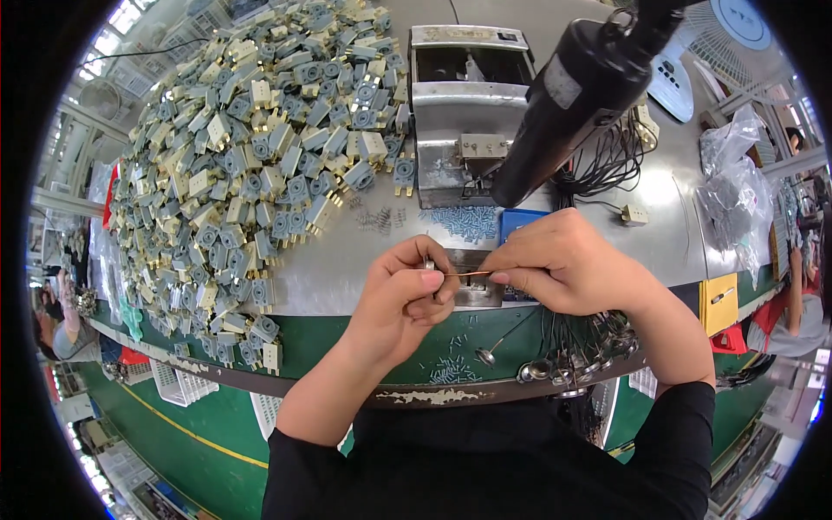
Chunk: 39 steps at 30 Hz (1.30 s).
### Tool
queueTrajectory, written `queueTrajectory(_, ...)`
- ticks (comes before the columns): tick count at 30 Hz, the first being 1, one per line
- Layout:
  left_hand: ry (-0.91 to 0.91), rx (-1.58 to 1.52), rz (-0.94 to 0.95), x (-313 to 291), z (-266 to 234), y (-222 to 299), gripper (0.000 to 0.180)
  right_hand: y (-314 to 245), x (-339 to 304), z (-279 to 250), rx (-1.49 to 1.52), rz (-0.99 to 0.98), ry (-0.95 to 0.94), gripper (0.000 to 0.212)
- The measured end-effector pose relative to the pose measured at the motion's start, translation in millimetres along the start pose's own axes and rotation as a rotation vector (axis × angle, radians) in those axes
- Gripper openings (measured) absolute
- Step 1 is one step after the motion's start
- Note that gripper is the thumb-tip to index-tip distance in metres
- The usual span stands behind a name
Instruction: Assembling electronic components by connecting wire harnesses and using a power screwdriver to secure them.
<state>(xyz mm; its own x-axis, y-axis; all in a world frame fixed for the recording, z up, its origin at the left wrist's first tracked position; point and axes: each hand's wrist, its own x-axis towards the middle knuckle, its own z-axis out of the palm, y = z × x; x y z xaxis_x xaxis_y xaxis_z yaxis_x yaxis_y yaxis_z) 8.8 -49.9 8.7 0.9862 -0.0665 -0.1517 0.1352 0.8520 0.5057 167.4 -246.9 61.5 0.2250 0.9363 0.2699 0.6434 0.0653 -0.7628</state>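
A steel table spans the view, its left side covered by a broad heap of grey and cream plug parts. A boxy metal machine stands beyond the hands, a black cylindrical tool slanting at its right. The left hand, fingers curled, and the right hand, thumb against forefinger, are both nearly closed. Small bluish pieces lie just past them. A thin coppery strand, probably wire, stretches between the hands, pinched by both.
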Motion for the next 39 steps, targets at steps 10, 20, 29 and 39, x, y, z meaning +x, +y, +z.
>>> queueTrajectory(10, -0.014, 0.554, -0.099, 9.5, -17.3, 5.7, 0.045, -2.3, 3.4, 1.6, -0.219, -0.084, 0.075, 0.014)
queueTrajectory(20, -0.235, 0.425, -0.058, 6.7, -5.0, 7.2, 0.037, -8.3, 2.2, 0.1, 0.168, 0.159, 0.104, 0.007)
queueTrajectory(29, -0.299, 0.301, 0.044, 7.8, -18.9, -3.9, 0.039, -28.0, 5.6, 3.0, 0.102, 0.237, 0.085, 0.012)
queueTrajectory(39, -0.215, 0.342, 0.106, 12.3, -21.9, -15.0, 0.044, -27.5, 3.8, 16.2, 0.085, 0.204, 0.133, 0.013)
